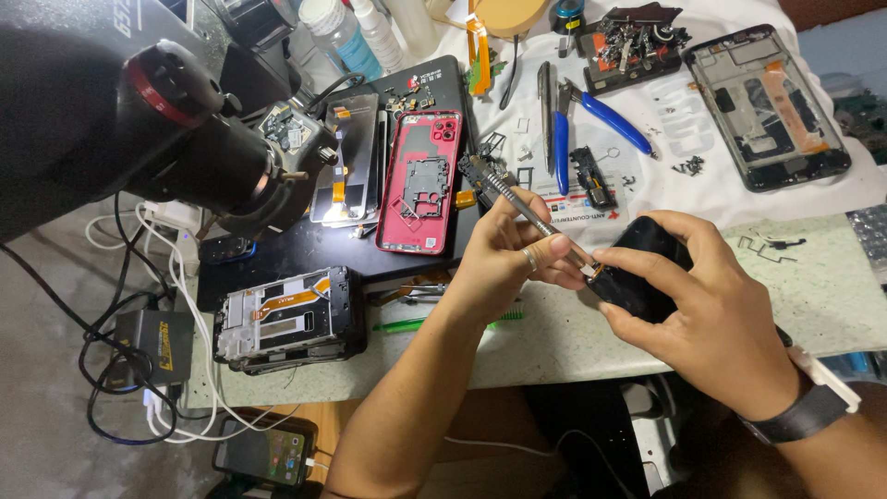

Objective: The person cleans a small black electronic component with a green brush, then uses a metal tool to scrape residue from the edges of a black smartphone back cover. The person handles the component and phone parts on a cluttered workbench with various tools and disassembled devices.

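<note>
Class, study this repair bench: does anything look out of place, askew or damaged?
Yes. A dismantled phone frame juts over the bench edge at lower left. The red back cover lies stripped and tilted, and small screws lie loose on the white cloth. The left hand holds a metal tool; the right hand holds a dark phone.

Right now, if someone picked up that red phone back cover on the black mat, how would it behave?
The red back cover looks like a thin hollow shell, so probably light and slightly bendy. It lies flat, so it would likely slide, not roll. Its camera cut-outs suggest weak spots that might crack.
</note>
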